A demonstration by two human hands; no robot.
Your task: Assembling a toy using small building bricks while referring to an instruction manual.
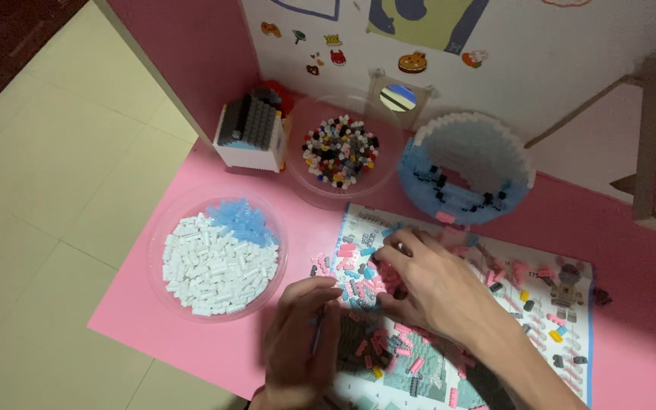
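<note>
Loose pink, blue and grey micro building bricks (358, 285) scattered over a printed instruction sheet (571, 334), right under and between both hands. Right hand (430, 285) spread palm-down on the pile, fingertips (389, 247) curled into the bricks at the sheet's upper left part; whether a brick is pinched, impossible to tell. Left hand (298, 345) blurred, just beside the right, fingers bent around a thin blue tool (316, 330), knuckles toward the sheet's left edge. More bricks strewn past the right wrist, toward the sheet's far right side, near a small brick figure (567, 287). Left of the left hand, a clear round bowl (168, 220) of white bricks with a clump of pale blue ones at its far side. Beyond the hands, a second clear bowl (298, 178) of mixed dark, white and red bricks, a half-built round blue and white brick model (468, 163), and a small grey-roofed white brick house (252, 133). All on a pink counter (632, 243), against a white wall with stickers (411, 62).
</note>
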